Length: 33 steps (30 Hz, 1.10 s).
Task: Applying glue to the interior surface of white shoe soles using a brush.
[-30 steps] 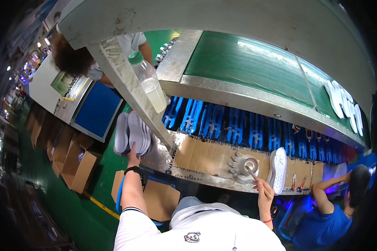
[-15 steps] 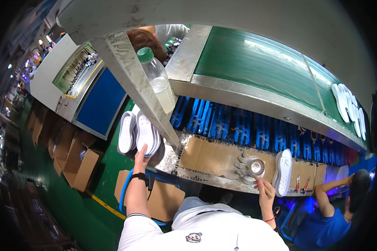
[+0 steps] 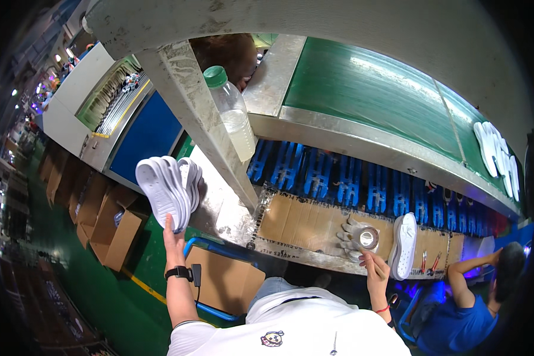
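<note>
My left hand (image 3: pixel 173 240), a dark band on its wrist, grips the near end of a stack of white shoe soles (image 3: pixel 162 193), held up and tilted off the bench's left end. Behind that stack, more white soles (image 3: pixel 191 178) stand by the metal post. Low over the bench's front edge is my right hand (image 3: pixel 375 272), its fingers curled closed; what they hold, if anything, is too small to make out. Next to it lie a roll of tape (image 3: pixel 368 238) and a pale grey glove (image 3: pixel 349 236). Just to its right rests a white sole (image 3: pixel 404 246).
A metal post (image 3: pixel 190 113) and a green-capped bottle (image 3: pixel 234 121) rise at the bench's left. Blue racks (image 3: pixel 344 184) line the back below a green conveyor (image 3: pixel 368 89) carrying white soles (image 3: pixel 495 155). Cardboard boxes (image 3: pixel 115 240) stand on the floor; a co-worker in blue (image 3: pixel 463 320) sits right.
My left hand has lifted the front stack of soles and swung it leftward, away from the bench end. My right hand has hardly moved. The person behind the bottle has shifted.
</note>
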### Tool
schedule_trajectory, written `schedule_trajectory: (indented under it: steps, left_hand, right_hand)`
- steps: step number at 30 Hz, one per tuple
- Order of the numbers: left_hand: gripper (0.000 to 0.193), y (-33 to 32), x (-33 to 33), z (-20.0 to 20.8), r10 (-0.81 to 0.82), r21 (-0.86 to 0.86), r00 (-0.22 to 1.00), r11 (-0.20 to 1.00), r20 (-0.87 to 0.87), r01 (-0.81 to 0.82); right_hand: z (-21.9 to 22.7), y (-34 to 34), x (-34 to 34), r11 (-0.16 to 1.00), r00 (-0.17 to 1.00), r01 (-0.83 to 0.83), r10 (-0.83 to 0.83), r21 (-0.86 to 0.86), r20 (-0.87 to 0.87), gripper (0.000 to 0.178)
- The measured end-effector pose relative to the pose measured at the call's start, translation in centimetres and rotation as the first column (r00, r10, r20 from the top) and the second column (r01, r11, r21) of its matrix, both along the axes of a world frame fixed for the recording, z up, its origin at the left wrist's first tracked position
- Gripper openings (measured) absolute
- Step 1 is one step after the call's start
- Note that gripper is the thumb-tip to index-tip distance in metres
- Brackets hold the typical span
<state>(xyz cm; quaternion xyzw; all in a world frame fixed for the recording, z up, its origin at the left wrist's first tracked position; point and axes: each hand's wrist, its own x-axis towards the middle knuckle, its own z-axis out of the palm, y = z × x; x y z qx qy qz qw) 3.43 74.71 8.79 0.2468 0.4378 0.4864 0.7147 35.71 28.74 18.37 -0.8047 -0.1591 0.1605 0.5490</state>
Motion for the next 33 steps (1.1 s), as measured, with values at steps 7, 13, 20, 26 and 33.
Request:
schedule_trajectory:
  steps: [7, 13, 20, 26, 33]
  left_hand:
    - [0.054, 5.0, -0.6, -3.4, 0.055, -0.026, 0.997, 0.998, -0.058, -0.057]
    - [0.065, 2.0, 2.7, -3.8, -0.096, 0.554, 0.934, 0.782, -0.344, 0.285]
    - [0.074, 4.4, 3.8, -5.5, 0.046, -0.093, 0.999, 0.995, -0.013, -0.047]
    - [0.068, 1.7, 3.0, -7.8, -0.009, -0.019, 0.998, 1.0, -0.066, 0.008]
    - [0.064, -5.8, 0.9, -8.8, -0.019, -0.094, 0.994, 0.996, -0.107, 0.009]
  right_hand:
    - [0.9, 0.9, -0.6, 0.999, 1.0, -0.026, 0.027, -0.036, 0.013, 0.019]
    - [1.2, 0.8, -1.0, 0.998, 0.999, 0.024, -0.022, -0.063, 0.033, 0.019]
    - [1.2, 0.5, -1.5, 0.998, 0.999, 0.036, -0.035, -0.058, 0.032, 0.019]
    - [1.8, 0.8, -1.4, 0.998, 1.0, 0.02, -0.019, -0.063, 0.021, 0.019]
    - [0.7, 0.1, -0.4, 0.998, 1.0, 0.012, -0.011, -0.063, 0.023, 0.019]
